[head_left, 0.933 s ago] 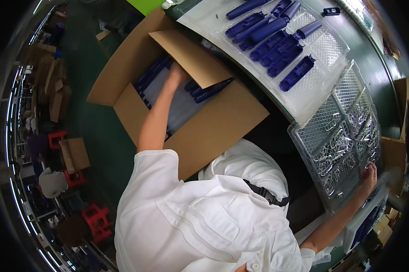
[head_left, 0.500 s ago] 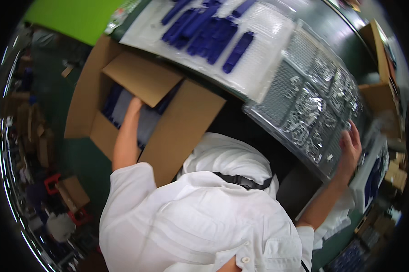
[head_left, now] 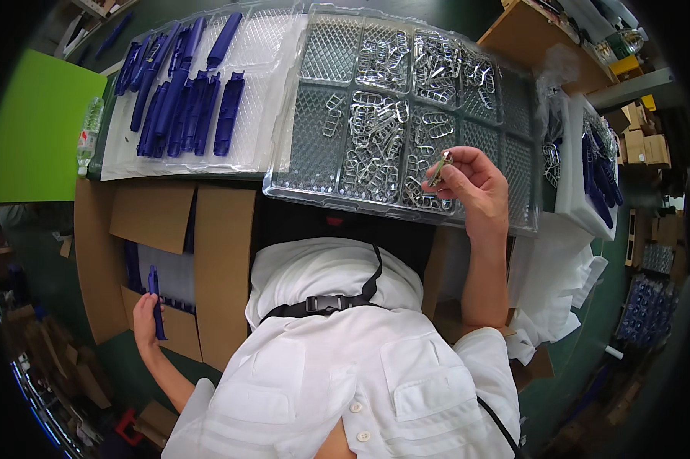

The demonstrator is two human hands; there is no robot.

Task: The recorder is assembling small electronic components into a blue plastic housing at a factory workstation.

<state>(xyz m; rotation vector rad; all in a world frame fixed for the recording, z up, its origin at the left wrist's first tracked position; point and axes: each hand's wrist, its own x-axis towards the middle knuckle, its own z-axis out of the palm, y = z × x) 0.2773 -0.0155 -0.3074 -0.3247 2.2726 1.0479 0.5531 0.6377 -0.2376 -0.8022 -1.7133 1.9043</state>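
Above the near edge of the open cardboard carton, my left hand is closed around a long, narrow blue plastic part. A lighter sheet and more blue parts show inside the carton. My right hand pinches a small shiny metal clip between thumb and fingers, over the front right of a clear compartment tray. Loose metal clips fill several of its compartments; the exact shape of the pinched one is partly hidden by my fingers.
Several blue plastic parts lie on a white padded sheet left of the tray. A plastic bottle lies beside a green board. At the right, a white foam box holds more blue parts, near a brown cardboard box.
My left hand has come out of the carton with a blue plastic part. The right hand has shifted left across the tray and shows a metal clip. The whole view has turned.
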